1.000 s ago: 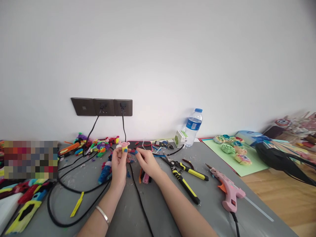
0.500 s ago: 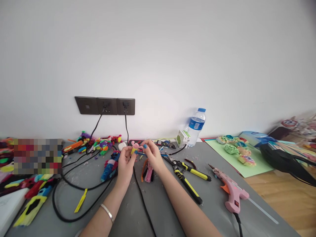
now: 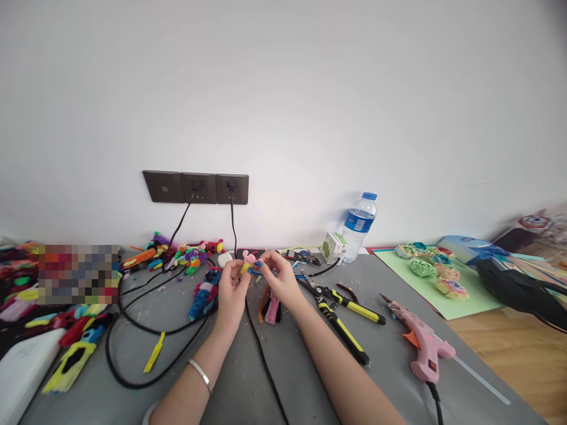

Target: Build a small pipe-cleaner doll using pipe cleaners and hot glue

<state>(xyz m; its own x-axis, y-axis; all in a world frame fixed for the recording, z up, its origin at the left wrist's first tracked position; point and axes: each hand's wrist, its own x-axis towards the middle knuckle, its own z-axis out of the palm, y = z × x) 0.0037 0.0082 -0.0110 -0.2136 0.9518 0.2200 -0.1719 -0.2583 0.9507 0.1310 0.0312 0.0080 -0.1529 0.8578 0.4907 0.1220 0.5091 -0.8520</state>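
Observation:
A small pink and yellow pipe-cleaner figure (image 3: pixel 249 258) is pinched upright between the thumb and fingers of my left hand (image 3: pixel 231 290). My right hand (image 3: pixel 280 280) is closed at its fingertips against the figure's right side; the bit it pinches is mostly hidden behind the fingers. Below my hands lies a bundle of pink, orange and black pipe cleaners (image 3: pixel 273 308), partly covered by my right wrist. Blue and red pipe cleaners (image 3: pixel 204 295) rest to the left of my left hand.
Yellow-black pliers (image 3: pixel 343 333) and a pink glue gun (image 3: pixel 429 348) lie on the right. Behind them stand a water bottle (image 3: pixel 358 227) and a small box (image 3: pixel 334 247). Black cable (image 3: pixel 133 383) loops across the left, near piled colourful pipe cleaners (image 3: pixel 195 255). Ribbon-like flowers (image 3: pixel 423 268) sit on green paper.
The whole view has shifted slightly, so things appear further right. My right fingertips have come closer to my left fingertips at the figure. Both hands keep their hold.

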